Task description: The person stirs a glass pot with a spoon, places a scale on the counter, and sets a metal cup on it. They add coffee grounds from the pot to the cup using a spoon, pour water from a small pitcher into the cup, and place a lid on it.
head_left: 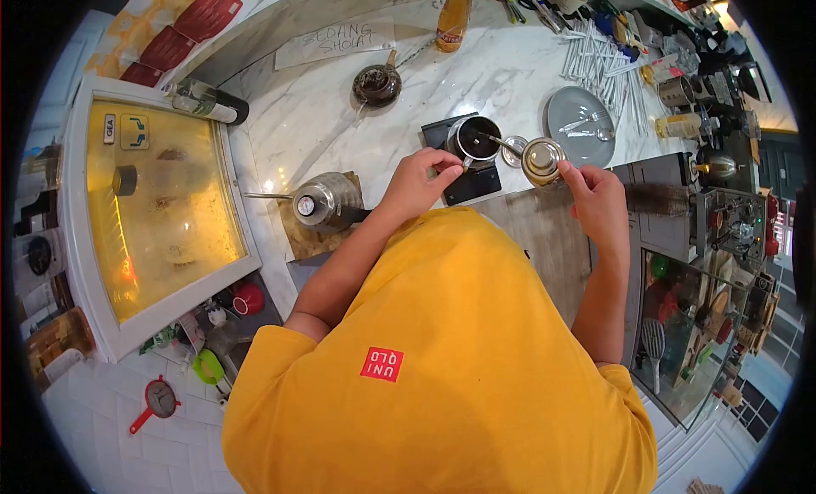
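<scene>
A person in a yellow T-shirt (442, 349) works with both hands at a white marbled counter (297, 111), where a metal cup (474, 142) with a dark inside stands on a flat black device (473, 184). The left hand (420, 184) has its thumb and fingertips closed on the cup's small handle, on the side nearest the person. The right hand (593, 195) grips a small, shiny metal pot (542, 161) between thumb and fingers, holding it just right of the cup; a thin metal stem (503, 142) runs from beside the pot over the cup's mouth, though whether it is part of the pot cannot be told. A small round metal dish (513, 151) lies between the two vessels, partly hidden. Farther right, a gray plate (580, 111) bears cutlery (588, 127), with a spread of white sticks (605, 66) behind it. To the left, a steel kettle (327, 200) with a round dial on its lid rests on a wooden board (306, 239), its thin spout pointing left. Beyond the cup sit a dark round teapot (376, 85), a handwritten paper sign (336, 43) and a bottle of amber liquid (454, 19).
</scene>
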`<state>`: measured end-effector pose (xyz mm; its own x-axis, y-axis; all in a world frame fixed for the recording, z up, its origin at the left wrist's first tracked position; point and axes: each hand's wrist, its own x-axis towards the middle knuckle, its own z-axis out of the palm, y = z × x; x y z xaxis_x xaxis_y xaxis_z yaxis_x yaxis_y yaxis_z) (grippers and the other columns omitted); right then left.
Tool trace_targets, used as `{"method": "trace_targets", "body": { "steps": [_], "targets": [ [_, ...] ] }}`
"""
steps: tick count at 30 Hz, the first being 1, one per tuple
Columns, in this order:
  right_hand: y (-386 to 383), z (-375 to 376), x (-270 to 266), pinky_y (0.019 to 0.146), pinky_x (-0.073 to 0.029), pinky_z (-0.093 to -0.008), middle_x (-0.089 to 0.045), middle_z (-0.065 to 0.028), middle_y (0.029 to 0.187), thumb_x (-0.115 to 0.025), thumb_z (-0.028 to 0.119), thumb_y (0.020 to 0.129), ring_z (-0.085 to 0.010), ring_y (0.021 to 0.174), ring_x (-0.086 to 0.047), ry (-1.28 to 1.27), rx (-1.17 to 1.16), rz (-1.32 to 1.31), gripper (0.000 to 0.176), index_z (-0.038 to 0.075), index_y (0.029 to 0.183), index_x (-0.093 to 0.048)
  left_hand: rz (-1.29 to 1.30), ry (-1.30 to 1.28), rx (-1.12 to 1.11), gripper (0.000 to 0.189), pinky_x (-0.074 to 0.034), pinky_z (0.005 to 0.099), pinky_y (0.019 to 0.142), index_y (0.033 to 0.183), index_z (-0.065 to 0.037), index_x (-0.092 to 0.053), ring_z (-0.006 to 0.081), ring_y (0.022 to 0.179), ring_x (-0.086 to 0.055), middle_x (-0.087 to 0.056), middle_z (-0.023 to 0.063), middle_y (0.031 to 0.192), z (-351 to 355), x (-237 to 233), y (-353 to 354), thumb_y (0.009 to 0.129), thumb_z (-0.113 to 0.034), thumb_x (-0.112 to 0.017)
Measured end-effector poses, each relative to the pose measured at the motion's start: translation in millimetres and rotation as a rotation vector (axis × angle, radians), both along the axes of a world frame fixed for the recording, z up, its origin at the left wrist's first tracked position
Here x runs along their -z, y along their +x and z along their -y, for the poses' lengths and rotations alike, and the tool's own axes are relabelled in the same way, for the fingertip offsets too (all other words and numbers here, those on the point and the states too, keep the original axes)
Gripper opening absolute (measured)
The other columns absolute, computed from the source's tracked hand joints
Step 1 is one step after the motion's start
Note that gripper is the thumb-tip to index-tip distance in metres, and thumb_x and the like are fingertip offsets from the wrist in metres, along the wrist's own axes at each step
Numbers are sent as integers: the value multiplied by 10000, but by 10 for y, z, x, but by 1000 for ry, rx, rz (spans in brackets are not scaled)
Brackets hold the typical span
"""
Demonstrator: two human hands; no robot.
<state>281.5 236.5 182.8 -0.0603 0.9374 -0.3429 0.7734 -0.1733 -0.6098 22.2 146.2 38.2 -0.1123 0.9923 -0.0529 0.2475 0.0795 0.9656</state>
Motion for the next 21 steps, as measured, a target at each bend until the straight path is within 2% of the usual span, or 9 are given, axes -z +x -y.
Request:
{"method": "trace_targets", "body": {
  "steps": [3, 6, 9, 12, 15, 18, 21],
  "targets": [
    [79, -52, 76, 447, -348, -279, -449, 25, 561, -702, 425, 963, -71, 456, -456, 13, -55, -17, 476, -2, 758, -658, -10, -15, -16, 211, -520, 325, 817, 1054, -31, -741, 193, 859, -659, -689, 100, 939, 40, -23, 19, 910, -185, -734],
    [132, -103, 90, 446, -350, -274, -453, 30, 560, -702, 429, 963, -67, 456, -462, 17, -91, -4, 475, 2, 760, -661, -4, 27, -85, 269, -526, 327, 829, 1117, -33, -715, 198, 881, -657, -688, 110, 974, 93, 8, 46, 899, -188, -747],
    [139, -140, 59, 489, -363, -299, -472, -5, 554, -700, 432, 947, -81, 512, -438, -19, -60, -62, 490, -37, 804, -685, -38, -27, -116, 314, -484, 339, 883, 1201, -68, -680, 166, 949, -648, -704, 69, 1009, 181, -48, 57, 924, -208, -729],
    [204, -233, 83, 486, -375, -294, -473, 4, 562, -692, 436, 953, -80, 501, -456, -43, -92, -113, 488, -20, 780, -685, -20, -26, -142, 322, -481, 338, 878, 1207, -74, -679, 158, 954, -649, -708, 58, 1012, 231, -22, 87, 925, -220, -727],
    [345, -397, 259, 445, -373, -257, -471, 48, 568, -679, 419, 979, -62, 450, -474, -112, -126, -196, 445, 55, 726, -642, -36, -45, -203, 309, -476, 333, 875, 1201, -80, -683, 147, 959, -647, -710, 45, 1013, 265, -65, 154, 932, -229, -715],
    [435, -516, 360, 449, -391, -257, -476, 53, 577, -663, 414, 989, -69, 453, -488, -169, -159, -305, 429, 87, 714, -622, -32, -59, -293, 303, -512, 311, 813, 1171, -33, -686, 160, 881, -643, -694, 76, 986, 276, -161, 239, 907, -173, -739],
    [462, -599, 406, 459, -411, -255, -480, 54, 598, -642, 419, 999, -77, 466, -510, -243, -113, -405, 423, 96, 728, -613, -29, -89, -364, 306, -503, 303, 794, 1169, -35, -687, 146, 875, -641, -696, 59, 973, 281, -182, 332, 908, -186, -739]
  ]
}}
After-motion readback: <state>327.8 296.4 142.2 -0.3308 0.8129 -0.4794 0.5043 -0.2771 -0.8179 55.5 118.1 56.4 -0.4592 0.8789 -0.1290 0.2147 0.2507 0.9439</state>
